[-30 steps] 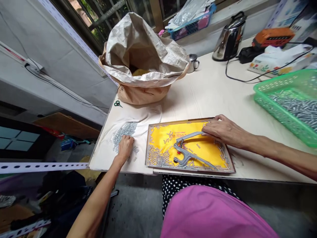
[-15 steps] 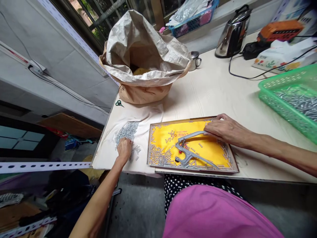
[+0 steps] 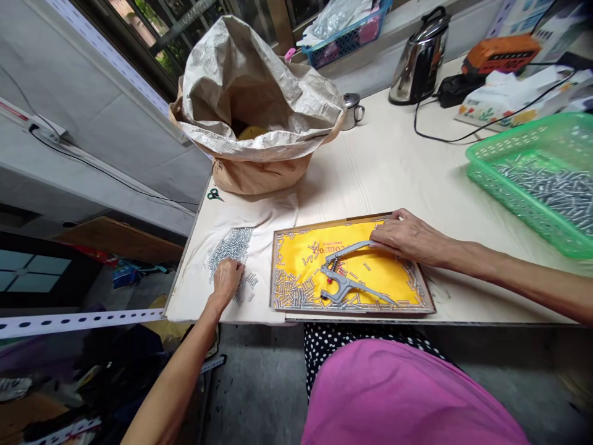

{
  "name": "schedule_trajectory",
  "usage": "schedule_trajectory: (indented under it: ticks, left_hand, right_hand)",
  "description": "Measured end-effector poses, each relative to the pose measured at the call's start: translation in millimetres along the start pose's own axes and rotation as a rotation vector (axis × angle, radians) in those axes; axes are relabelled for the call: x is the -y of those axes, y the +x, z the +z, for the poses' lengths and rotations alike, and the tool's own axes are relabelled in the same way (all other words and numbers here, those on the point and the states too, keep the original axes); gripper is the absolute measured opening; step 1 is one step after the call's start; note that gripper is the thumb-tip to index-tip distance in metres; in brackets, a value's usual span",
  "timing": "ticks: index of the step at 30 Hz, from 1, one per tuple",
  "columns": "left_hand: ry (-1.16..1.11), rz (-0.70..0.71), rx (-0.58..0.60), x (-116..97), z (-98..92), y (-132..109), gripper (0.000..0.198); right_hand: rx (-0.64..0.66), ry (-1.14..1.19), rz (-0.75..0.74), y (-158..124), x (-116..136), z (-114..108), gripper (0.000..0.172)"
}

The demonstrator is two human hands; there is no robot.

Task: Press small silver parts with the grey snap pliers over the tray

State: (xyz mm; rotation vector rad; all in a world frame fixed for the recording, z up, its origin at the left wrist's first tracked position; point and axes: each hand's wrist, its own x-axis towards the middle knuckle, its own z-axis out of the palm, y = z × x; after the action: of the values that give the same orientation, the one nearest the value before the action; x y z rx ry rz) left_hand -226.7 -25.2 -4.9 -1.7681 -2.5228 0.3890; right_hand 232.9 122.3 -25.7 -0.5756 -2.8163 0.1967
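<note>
My left hand (image 3: 227,278), fingers curled closed, rests at the front edge of a heap of small silvery metal pieces (image 3: 232,244) on the white cloth; whatever is between the fingertips is hidden. More loose pieces lie beside its fingers. My right hand (image 3: 407,235) is closed on the upper handle of grey snap-fastener pliers (image 3: 345,287), whose handles stand spread apart. These pliers are over a shallow tray (image 3: 354,311) with a yellow lining (image 3: 361,247) bearing red print. Many slim metal pieces (image 3: 294,290) are scattered in the tray, thickest at its left front corner.
A large woven sack (image 3: 264,170) stands open behind the heap, with green-handled scissors (image 3: 215,194) near its left. To the right is a green basket (image 3: 514,204) of metal pieces. Farther back are a lidded metal cup (image 3: 352,114), a kettle (image 3: 419,62) and a cable (image 3: 456,141).
The whole view has shifted a little, so everything on the table appears farther left. Both hands keep nearly the same places relative to the heap and the pliers.
</note>
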Motion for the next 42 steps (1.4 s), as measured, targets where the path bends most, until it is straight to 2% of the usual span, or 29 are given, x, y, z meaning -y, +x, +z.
schedule_trajectory:
  ticks: [4,9,11,13,15,18,22,24,27,35,42]
  left_hand:
    - [-0.046,0.062,-0.007,0.6,-0.1,0.4,0.024]
    - [0.005,0.123,-0.043,-9.6,-1.4,-1.2,0.019]
    - [-0.085,0.106,-0.074,-15.3,-5.9,-3.2,0.016]
    - [-0.309,0.027,-0.088,-24.2,-15.0,-7.4,0.011]
    - [-0.641,-0.054,-0.042,-39.6,-28.1,-15.7,0.015]
    - [-1.106,-0.054,0.133,-76.5,-47.1,-36.6,0.036]
    - [-1.368,-0.058,0.352,-132.0,-52.2,-66.3,0.039]
    - [-1.404,-0.070,0.398,-151.0,-45.5,-74.5,0.039]
    - [-1.378,-0.075,0.410,-164.7,-32.5,-77.3,0.041]
    - [-1.281,-0.073,0.373,-171.4,-19.9,-79.4,0.039]
    - [-1.225,-0.090,0.434,-175.9,-20.5,-80.5,0.034]
  right_hand:
    - [-0.002,0.005,-0.006,1.2,0.6,-0.7,0.040]
    - [0.015,0.000,-0.004,2.3,3.3,-4.2,0.041]
    - [0.023,-0.007,0.000,2.3,3.6,-5.2,0.041]
    - [0.028,-0.008,0.002,2.6,3.3,-5.7,0.041]
    - [0.032,-0.011,0.003,3.4,2.7,-5.9,0.041]
    - [0.031,-0.029,0.001,6.1,3.1,-7.4,0.040]
    - [0.006,-0.101,-0.019,10.6,7.4,-13.2,0.042]
    - [-0.002,-0.143,-0.030,11.9,9.9,-16.6,0.042]
    - [-0.006,-0.176,-0.045,12.4,12.2,-19.7,0.042]
    - [-0.016,-0.188,-0.048,11.3,11.8,-18.4,0.038]
    - [-0.020,-0.203,-0.043,9.9,11.8,-17.1,0.037]
